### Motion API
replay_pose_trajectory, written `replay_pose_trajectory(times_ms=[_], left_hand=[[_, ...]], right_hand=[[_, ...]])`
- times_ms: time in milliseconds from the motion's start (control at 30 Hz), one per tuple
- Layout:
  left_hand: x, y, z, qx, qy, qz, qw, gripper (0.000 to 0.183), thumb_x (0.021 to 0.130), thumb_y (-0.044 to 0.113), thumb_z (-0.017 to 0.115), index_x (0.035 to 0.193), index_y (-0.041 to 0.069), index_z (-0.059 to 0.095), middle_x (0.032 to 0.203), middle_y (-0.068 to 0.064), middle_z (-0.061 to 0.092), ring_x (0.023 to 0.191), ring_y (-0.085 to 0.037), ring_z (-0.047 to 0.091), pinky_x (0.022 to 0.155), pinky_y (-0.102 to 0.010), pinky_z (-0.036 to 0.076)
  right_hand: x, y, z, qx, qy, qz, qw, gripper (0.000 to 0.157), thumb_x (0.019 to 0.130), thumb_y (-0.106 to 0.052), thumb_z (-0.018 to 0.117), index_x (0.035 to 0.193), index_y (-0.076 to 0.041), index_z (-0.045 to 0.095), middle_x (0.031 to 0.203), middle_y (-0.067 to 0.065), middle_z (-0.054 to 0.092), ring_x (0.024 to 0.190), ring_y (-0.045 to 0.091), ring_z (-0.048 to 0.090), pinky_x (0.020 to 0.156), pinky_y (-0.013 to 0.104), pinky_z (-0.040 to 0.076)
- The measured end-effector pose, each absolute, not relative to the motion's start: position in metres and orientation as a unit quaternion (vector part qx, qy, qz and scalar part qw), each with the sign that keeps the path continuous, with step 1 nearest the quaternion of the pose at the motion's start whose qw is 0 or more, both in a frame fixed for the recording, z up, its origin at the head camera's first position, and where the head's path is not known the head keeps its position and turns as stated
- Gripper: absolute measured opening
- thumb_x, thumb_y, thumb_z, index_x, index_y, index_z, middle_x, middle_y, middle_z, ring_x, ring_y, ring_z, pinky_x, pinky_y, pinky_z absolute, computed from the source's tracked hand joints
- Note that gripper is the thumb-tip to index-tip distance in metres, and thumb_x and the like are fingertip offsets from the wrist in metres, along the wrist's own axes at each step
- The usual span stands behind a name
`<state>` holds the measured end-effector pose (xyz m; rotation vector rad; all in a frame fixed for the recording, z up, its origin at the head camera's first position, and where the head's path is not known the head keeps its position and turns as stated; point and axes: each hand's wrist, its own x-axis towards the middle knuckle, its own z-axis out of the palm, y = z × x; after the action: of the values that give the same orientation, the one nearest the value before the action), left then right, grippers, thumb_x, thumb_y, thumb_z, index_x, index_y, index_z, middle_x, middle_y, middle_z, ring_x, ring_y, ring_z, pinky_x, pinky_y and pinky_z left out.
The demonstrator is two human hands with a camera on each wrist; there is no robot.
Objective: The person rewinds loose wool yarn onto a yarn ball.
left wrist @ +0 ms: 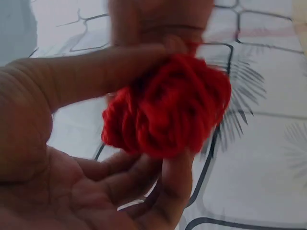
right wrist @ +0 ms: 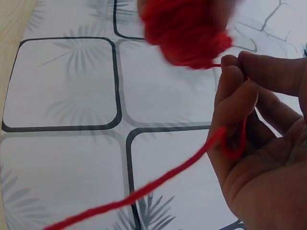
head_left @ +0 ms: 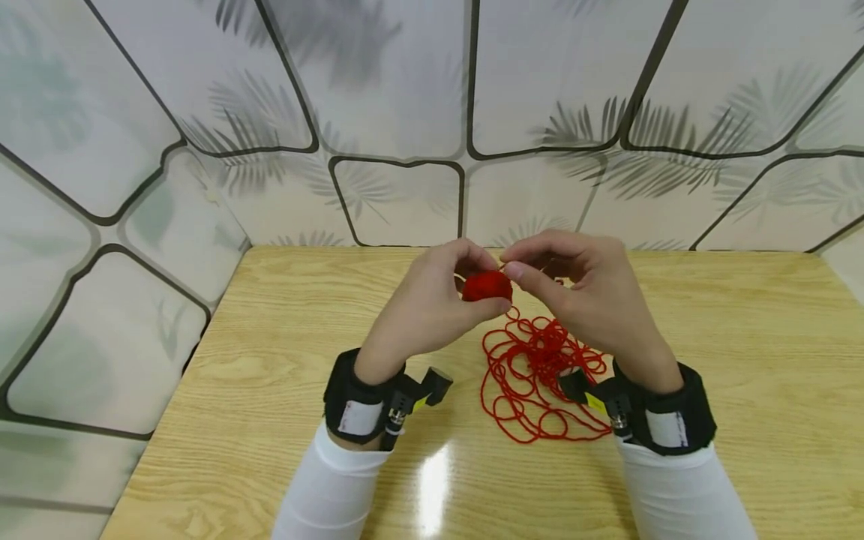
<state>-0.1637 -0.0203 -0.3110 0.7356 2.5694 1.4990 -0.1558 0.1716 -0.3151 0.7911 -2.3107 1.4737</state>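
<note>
Red yarn ball (head_left: pixel 487 286), longest sideways, clamped by left fingers (head_left: pixel 489 307); right fingers (head_left: pixel 536 283) pinch the strand (right wrist: pixel 177 168) leading rightward.

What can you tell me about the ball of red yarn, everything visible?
The ball of red yarn is roundish but lumpy, its soft-looking windings overlapping and crossing one another. It is held up off the table, the left hand gripping it between thumb and fingers. One strand runs from it to the right hand, which pinches that strand. Its core is hidden.
</note>
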Motion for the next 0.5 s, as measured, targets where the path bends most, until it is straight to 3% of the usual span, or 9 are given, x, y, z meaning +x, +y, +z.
replay_pose_trajectory(times_ms=[200, 300, 500], left_hand=[[-0.172, -0.021, -0.317, 0.228, 0.826, 0.515, -0.011, 0.034, 0.083, 0.025, 0.067, 0.113, 0.012, 0.059, 0.102, 0.000, 0.060, 0.081, -0.014, 0.059, 0.067, -0.025, 0.049], [-0.178, -0.027, -0.318, 0.240, 0.761, 0.602, 0.023, 0.030, 0.084, 0.023, 0.066, 0.111, 0.012, 0.062, 0.100, -0.002, 0.063, 0.082, -0.017, 0.063, 0.071, -0.032, 0.051], [-0.184, -0.038, -0.315, 0.226, 0.592, 0.764, 0.124, 0.034, 0.085, 0.014, 0.064, 0.115, 0.000, 0.057, 0.109, -0.018, 0.060, 0.096, -0.032, 0.060, 0.085, -0.045, 0.047]], right_hand=[[-0.150, 0.172, -0.310, 0.319, -0.793, 0.507, 0.113, 0.019, 0.082, -0.009, 0.066, 0.098, -0.018, 0.068, 0.090, -0.008, 0.064, 0.073, 0.014, 0.057, 0.061, 0.028, 0.048], [-0.151, 0.174, -0.309, 0.329, -0.784, 0.520, 0.080, 0.018, 0.083, -0.009, 0.065, 0.099, -0.017, 0.067, 0.093, -0.005, 0.065, 0.076, 0.016, 0.058, 0.064, 0.030, 0.050], [-0.152, 0.180, -0.310, 0.296, -0.775, 0.558, 0.027, 0.014, 0.086, -0.011, 0.062, 0.100, -0.013, 0.065, 0.089, 0.002, 0.064, 0.072, 0.020, 0.058, 0.061, 0.034, 0.049]])
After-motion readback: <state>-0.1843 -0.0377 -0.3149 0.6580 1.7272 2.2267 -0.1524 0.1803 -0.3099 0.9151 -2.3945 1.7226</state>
